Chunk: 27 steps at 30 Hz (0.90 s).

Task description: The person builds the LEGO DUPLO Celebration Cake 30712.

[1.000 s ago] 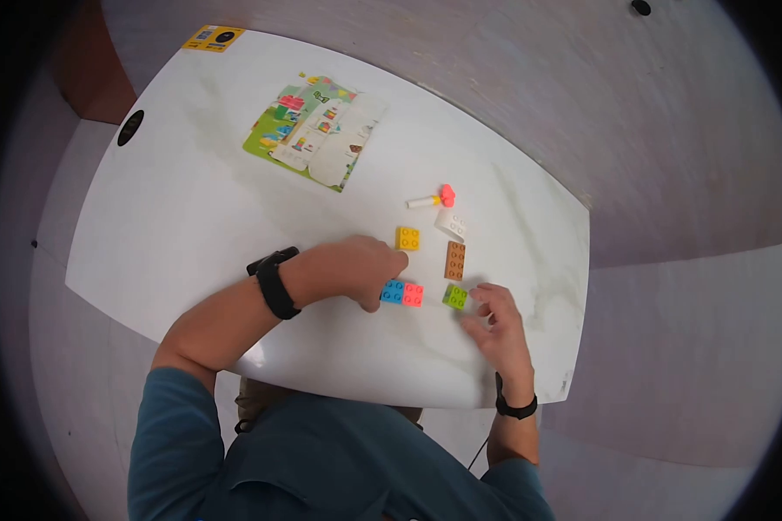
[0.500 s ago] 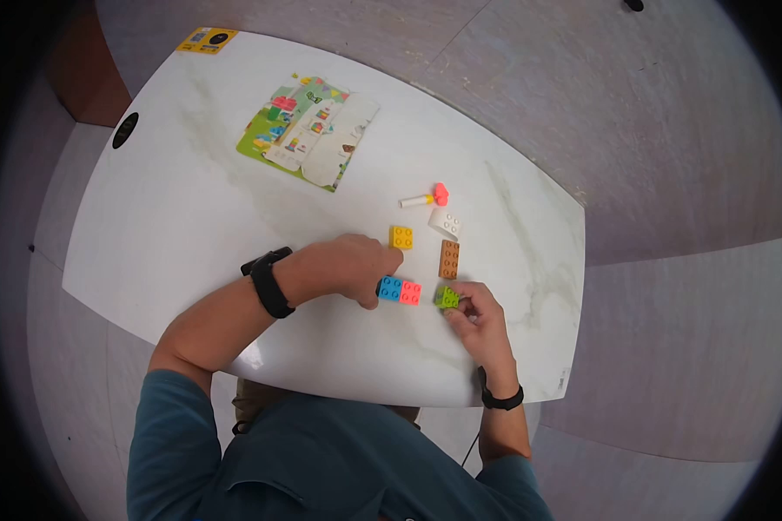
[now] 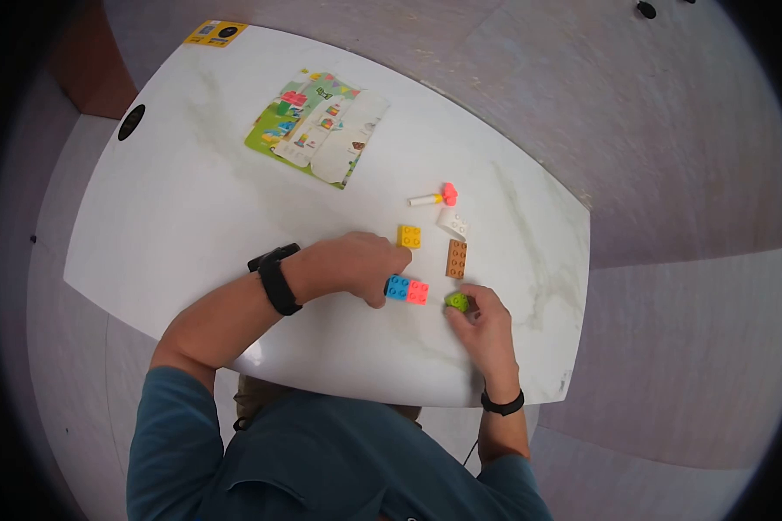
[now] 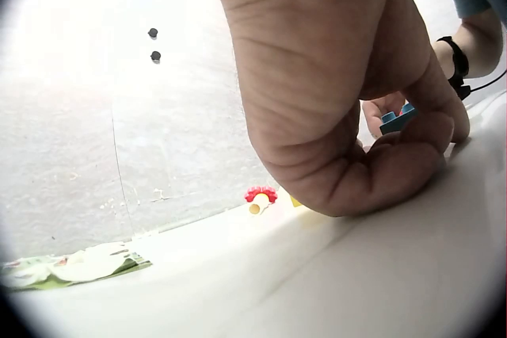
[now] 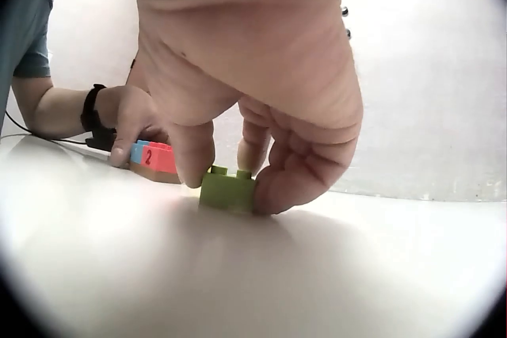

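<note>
In the head view my left hand (image 3: 354, 266) grips the left end of a blue toy brick (image 3: 398, 287), its fingers curled. Flush against that brick is a pink one (image 3: 418, 293), which bears a number 2 in the right wrist view. Both sit on a brown base (image 5: 155, 174) seen from the side there. My right hand (image 3: 487, 334) pinches a lime green brick (image 5: 227, 193) between thumb and fingers, studs up, low over the white tabletop. The green brick lies a short gap to the right of the pink one. In the left wrist view, curled fingers hide most of the blue brick.
Beyond the hands lie a yellow brick (image 3: 409, 236), a brown brick (image 3: 457, 260), a white curved brick (image 3: 453, 223) and a pink flower piece (image 3: 449, 194) beside a white stick (image 3: 424, 200). An open leaflet (image 3: 317, 130) lies farther back on the white table (image 3: 191, 191).
My right hand has come in from the right and taken hold of the green brick, which has turned slightly. My left hand stays at the blue brick.
</note>
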Each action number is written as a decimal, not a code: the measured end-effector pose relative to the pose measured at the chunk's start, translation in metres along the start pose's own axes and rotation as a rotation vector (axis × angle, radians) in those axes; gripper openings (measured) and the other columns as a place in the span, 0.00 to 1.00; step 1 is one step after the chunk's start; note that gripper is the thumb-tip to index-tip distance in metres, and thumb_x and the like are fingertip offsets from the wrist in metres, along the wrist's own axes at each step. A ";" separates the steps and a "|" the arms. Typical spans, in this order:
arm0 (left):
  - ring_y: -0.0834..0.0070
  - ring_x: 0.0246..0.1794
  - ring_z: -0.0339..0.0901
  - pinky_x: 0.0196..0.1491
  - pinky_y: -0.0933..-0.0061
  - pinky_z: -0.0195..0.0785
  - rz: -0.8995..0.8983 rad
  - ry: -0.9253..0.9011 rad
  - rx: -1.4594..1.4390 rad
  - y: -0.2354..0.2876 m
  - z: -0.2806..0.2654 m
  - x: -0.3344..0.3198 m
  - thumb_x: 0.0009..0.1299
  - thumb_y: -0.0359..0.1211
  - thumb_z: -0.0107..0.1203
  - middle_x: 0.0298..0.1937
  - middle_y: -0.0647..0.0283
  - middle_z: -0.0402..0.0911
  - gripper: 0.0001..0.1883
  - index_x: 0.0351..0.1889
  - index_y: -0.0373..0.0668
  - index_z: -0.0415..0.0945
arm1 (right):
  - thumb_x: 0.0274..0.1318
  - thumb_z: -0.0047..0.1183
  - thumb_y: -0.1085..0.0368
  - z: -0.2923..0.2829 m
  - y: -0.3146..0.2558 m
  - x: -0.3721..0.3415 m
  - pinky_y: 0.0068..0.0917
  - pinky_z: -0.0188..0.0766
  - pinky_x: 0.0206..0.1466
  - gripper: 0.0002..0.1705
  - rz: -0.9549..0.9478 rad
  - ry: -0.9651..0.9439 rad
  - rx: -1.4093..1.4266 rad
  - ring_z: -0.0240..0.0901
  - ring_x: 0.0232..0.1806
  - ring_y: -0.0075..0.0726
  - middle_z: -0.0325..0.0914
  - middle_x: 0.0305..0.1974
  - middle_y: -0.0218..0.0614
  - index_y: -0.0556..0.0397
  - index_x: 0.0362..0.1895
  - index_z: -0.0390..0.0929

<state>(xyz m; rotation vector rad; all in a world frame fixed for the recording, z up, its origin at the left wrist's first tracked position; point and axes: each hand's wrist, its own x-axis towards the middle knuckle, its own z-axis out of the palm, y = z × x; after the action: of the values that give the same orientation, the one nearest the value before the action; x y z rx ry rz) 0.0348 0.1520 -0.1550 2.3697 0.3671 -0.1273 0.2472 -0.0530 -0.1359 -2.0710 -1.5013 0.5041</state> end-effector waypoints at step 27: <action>0.52 0.41 0.86 0.45 0.53 0.76 0.042 0.018 -0.011 -0.006 0.007 0.004 0.53 0.40 0.76 0.37 0.56 0.87 0.27 0.48 0.45 0.77 | 0.55 0.71 0.74 0.015 -0.079 0.039 0.36 0.82 0.49 0.17 -0.413 -0.238 -0.076 0.84 0.44 0.46 0.86 0.54 0.43 0.55 0.48 0.82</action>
<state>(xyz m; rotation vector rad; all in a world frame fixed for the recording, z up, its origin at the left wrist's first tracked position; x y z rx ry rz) 0.0373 0.1524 -0.1643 2.3678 0.3253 -0.0847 0.1913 0.0064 -0.0991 -1.7278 -2.0520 0.5484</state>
